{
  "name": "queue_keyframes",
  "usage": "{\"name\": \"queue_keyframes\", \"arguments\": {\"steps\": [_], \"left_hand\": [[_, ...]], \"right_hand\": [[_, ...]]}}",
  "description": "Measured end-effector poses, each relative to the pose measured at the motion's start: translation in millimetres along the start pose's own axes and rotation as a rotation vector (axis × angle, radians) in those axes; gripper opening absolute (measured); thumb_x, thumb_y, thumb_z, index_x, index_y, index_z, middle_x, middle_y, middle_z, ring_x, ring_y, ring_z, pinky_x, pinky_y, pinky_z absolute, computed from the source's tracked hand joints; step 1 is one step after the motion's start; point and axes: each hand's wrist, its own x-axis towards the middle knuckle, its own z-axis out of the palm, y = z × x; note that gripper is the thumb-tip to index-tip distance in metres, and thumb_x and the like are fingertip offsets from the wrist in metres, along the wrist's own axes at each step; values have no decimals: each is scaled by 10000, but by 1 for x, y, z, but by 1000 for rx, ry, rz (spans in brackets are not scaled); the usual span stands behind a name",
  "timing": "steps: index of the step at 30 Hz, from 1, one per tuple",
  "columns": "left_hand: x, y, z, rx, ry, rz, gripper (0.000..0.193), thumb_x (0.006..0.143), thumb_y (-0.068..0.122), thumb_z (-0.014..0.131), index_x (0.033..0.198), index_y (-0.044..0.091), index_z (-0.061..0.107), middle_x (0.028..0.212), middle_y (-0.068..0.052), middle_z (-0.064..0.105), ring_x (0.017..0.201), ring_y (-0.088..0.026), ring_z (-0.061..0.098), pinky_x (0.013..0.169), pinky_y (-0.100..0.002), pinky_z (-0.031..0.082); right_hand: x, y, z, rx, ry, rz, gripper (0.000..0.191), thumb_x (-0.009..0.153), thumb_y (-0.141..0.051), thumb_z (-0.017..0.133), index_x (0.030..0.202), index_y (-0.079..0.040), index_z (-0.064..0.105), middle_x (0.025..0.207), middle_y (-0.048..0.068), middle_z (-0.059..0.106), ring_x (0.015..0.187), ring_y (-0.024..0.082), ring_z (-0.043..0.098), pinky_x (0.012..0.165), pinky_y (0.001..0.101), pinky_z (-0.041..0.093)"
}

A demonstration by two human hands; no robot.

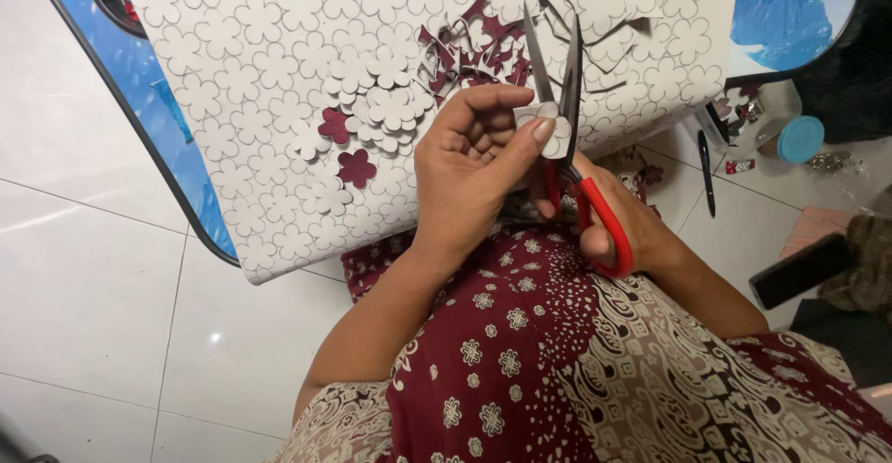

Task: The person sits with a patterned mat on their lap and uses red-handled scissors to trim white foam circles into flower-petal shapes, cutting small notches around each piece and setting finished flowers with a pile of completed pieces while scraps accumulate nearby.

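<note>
1. Small white flower cutout (pixel 546 125), frame centre: judged light, flimsy, easily creased; best pinched at a petal edge.
2. Left hand (pixel 472 161) pinched it between thumb and fingers.
3. Right hand (pixel 621 224) gripped one red-handled scissors (pixel 569 129), blades parted around the cutout.
4. Upper left: one flower-printed sheet (pixel 260 64), two maroon flowers (pixel 346 147) showing.

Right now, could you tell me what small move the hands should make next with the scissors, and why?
Probably close the red-handled scissors a little: their blades stand open around the small white flower-shaped paper piece that the left hand pinches, while the right hand grips the handles, so a short snip seems due.
</note>
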Motion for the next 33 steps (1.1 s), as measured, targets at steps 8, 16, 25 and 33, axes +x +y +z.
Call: {"name": "queue_keyframes", "arguments": {"steps": [8,16,25,33], "left_hand": [[40,-48,75,117,19,52,338,996,2,740,1303,-30,604,1089,-98,712,979,-93,682,869,-210,575],[41,-52,70,149,4,78,372,996,-10,735,1337,-31,589,1159,-118,716,1065,-115,696,939,-233,583],[80,-77,106,190,24,64,400,973,-20,736,1344,-35,587,1152,-128,716,1037,-113,700,912,-232,602],[72,-99,111,211,41,77,426,966,-26,752,1360,-34,590,1136,-116,718,1001,-98,691,885,-221,588]], "right_hand": [[-30,26,-97,-6,-5,71,1318,615,-1086,311,1300,29,466,760,-8,508,648,93,476,575,272,401],[-37,33,-105,97,-32,125,1163,600,-1067,444,1096,-19,528,711,-12,502,626,89,475,565,268,408],[-46,54,-169,103,-77,146,1114,583,-1064,466,1032,-46,528,636,-40,483,575,78,489,544,258,448],[-68,79,-180,68,-95,120,1035,599,-1041,472,967,-76,545,603,-63,476,523,56,489,474,246,408]]}}
